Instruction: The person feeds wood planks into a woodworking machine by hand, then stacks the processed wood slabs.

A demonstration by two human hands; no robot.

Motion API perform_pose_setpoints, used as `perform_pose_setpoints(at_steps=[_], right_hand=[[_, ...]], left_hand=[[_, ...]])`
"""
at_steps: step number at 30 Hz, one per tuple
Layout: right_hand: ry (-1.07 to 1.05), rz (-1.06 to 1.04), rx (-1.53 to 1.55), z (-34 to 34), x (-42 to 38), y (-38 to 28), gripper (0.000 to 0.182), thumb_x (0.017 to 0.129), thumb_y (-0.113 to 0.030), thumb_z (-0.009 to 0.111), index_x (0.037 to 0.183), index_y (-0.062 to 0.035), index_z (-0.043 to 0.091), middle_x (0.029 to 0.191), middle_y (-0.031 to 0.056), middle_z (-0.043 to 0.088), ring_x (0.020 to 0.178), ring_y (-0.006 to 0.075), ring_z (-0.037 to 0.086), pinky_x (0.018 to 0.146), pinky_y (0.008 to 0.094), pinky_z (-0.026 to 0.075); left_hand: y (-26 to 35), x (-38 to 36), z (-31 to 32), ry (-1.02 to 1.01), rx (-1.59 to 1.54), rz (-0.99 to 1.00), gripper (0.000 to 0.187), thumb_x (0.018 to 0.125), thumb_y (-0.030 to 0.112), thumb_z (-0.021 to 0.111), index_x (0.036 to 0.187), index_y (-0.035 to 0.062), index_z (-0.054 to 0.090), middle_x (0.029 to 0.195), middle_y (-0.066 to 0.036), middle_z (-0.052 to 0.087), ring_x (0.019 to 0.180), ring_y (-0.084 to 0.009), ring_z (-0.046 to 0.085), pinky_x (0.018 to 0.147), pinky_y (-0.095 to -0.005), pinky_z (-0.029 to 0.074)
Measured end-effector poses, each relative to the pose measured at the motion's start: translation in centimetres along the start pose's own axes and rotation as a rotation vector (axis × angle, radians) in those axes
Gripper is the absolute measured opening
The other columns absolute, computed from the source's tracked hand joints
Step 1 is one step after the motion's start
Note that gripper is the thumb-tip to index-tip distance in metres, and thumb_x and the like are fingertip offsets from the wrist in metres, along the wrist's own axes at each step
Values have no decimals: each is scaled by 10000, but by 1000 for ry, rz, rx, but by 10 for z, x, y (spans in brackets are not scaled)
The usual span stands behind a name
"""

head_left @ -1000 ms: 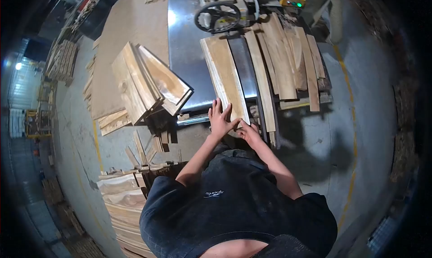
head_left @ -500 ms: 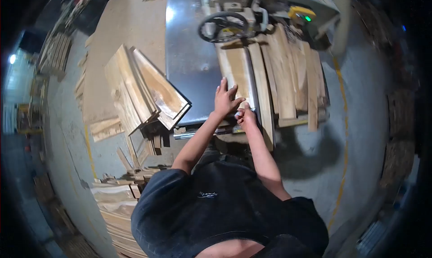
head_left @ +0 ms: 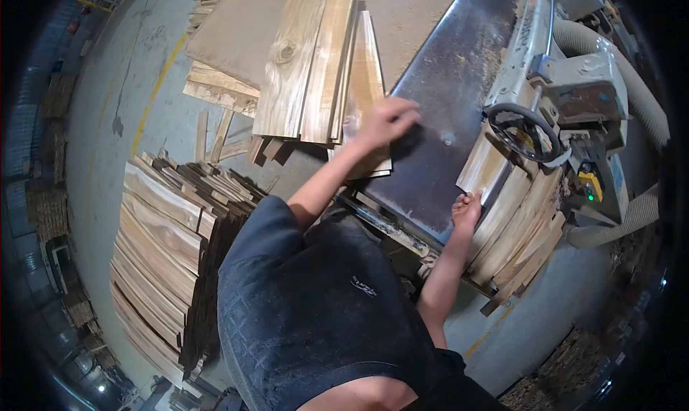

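Observation:
My right hand is closed at the near end of a wooden board that lies on the metal machine table, its far part under the machine's handwheel. My left hand is raised off that board, slightly blurred, with fingers loosely bent and nothing in them. It hovers between the table and a stack of wooden boards. A darker-faced board leans out on the right side of this stack, partly hidden by my left hand and forearm.
The black handwheel and machine body stand at the right, with a ribbed hose. Wood strips lie beside the table. A tall pile of boards stands at my left. Sawdust marks the table.
My view has turned left. My left hand has lifted from the board on the machine table and moved left towards the stack. My right hand stays at the board's near end.

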State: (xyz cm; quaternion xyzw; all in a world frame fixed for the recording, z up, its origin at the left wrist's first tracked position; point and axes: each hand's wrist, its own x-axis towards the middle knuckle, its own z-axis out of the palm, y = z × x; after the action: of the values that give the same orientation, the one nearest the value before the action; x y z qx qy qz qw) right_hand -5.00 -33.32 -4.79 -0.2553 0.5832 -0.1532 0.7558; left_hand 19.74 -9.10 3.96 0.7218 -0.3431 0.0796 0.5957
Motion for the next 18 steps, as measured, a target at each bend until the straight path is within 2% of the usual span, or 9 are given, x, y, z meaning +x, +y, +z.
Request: perform_pose_setpoints(at_steps=[2, 5, 7, 8, 10, 11, 14, 17, 18], right_hand=[[-42, 36, 6, 5, 13, -11, 440, 955, -567, 472, 805, -156, 515, 567, -76, 450, 616, 84, 580, 445, 213, 359], [-91, 31, 13, 13, 37, -25, 445, 956, -569, 468, 775, -166, 526, 574, -89, 474, 616, 71, 595, 430, 187, 352], [-126, 18, 28, 21, 46, -33, 430, 948, -559, 496, 794, -160, 547, 596, -89, 518, 627, 66, 611, 427, 175, 361], [-113, 21, 29, 29, 45, -38, 410, 952, -546, 496, 796, -172, 561, 608, -96, 533, 638, 57, 619, 422, 177, 363], [-174, 9, 37, 28, 50, -45, 346, 967, -473, 520, 859, -152, 595, 709, -63, 626, 670, 89, 646, 454, 190, 411], [-182, 4, 42, 25, 56, -36, 346, 967, -473, 520, 859, -152, 595, 709, -63, 626, 670, 89, 646, 454, 190, 411], [-287, -293, 12, 19, 53, -9, 295, 979, -358, 546, 914, -74, 592, 782, 69, 661, 667, 197, 662, 535, 239, 483], [-279, -491, -92, 11, 7, 23, 291, 988, -320, 538, 929, -37, 577, 743, 85, 645, 656, 190, 660, 522, 251, 481], [-275, -501, -79, 7, -5, 34, 291, 988, -320, 538, 929, -37, 577, 743, 85, 645, 656, 190, 660, 522, 251, 481]], left_hand=[[-13, -4, -69, 329, 351, -53, 174, 781, 108, 726, 922, 8, 702, 882, -152, 687, 865, -320, 653, 797, -398, 504], [-55, -33, -158, 563, 1197, -221, 596, 758, 337, 756, 1236, 23, 590, 1032, -258, 639, 963, -391, 621, 897, -447, 474], [-74, -61, -192, 542, 1360, -745, 844, 751, 522, 723, 1377, 20, 460, 1160, -327, 583, 1082, -434, 583, 966, -454, 447], [-85, -75, -212, 547, 1358, -736, 844, 751, 522, 723, 1377, 20, 460, 1160, -327, 583, 1082, -434, 583, 966, -454, 447], [-92, -90, -242, 379, 707, -1057, 926, 754, 612, 683, 1395, -4, 426, 1233, -338, 553, 1167, -448, 542, 989, -452, 437], [-89, -93, -249, 384, 706, -1048, 926, 754, 612, 683, 1395, -4, 426, 1233, -338, 553, 1167, -448, 542, 989, -452, 437], [-71, -100, -257, 112, 705, -995, 818, 774, 562, 697, 1339, 4, 501, 1209, -314, 579, 1156, -439, 554, 971, -461, 452], [-42, -111, -249, 52, 701, -990, 721, 774, 525, 716, 1261, 10, 582, 1146, -288, 622, 1113, -423, 586, 955, -454, 465], [-19, -109, -246, 30, 853, -1039, 700, 744, 517, 744, 1209, 7, 624, 1088, -262, 657, 1075, -393, 618, 937, -444, 479]])
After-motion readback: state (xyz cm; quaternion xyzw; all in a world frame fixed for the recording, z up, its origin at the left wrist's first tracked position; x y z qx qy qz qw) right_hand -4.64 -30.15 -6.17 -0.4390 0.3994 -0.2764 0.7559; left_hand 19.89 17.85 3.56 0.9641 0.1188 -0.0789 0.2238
